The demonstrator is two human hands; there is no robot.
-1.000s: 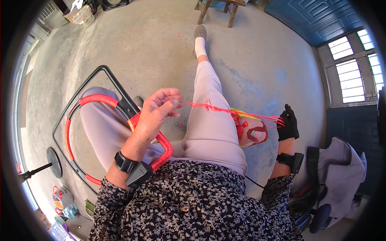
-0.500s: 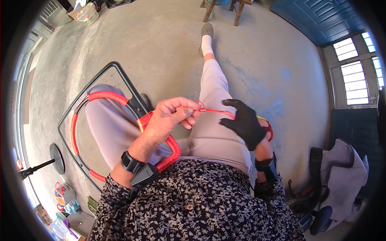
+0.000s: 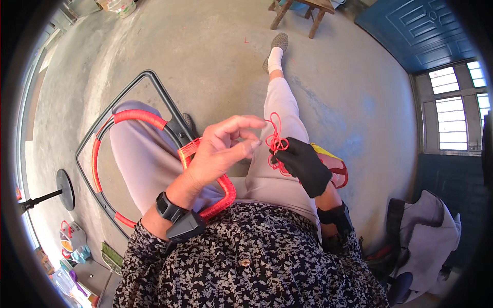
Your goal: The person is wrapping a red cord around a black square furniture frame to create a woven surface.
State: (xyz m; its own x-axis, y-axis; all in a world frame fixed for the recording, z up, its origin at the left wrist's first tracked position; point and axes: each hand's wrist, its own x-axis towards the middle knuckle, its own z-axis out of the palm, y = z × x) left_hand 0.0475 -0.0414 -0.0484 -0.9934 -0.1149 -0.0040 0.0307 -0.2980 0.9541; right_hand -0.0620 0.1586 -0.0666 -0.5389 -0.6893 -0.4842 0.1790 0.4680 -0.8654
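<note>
Going by the head camera, which is the only angle here, the red cord [image 3: 276,142] is bunched up in loops over the right thigh, roughly between the two hands but really over on the right hand's side. The right hand [image 3: 307,169], in a black glove, has it pinched at the fingertips, so that's clearly the nearer one. The left hand [image 3: 218,151] is bare, just left of the loops, with thumb and index finger spread apart and nothing obvious between them. One thin loop pokes up close to that index fingertip, but honestly I can't tell if they touch. The bunch runs lengthwise away from the body, more or less across the line from one hand to the other, with the tall loop at the far end and a messier tangle by the glove. Over on the left, a black frame [image 3: 177,134] lies across the left thigh, with red wrapping [image 3: 138,117] around parts of its inner ring, and the left forearm passes over its near side. There's also a yellow and red bag [image 3: 337,172] beyond the right hand, and a wooden stool [image 3: 279,17] way out past the foot.
</note>
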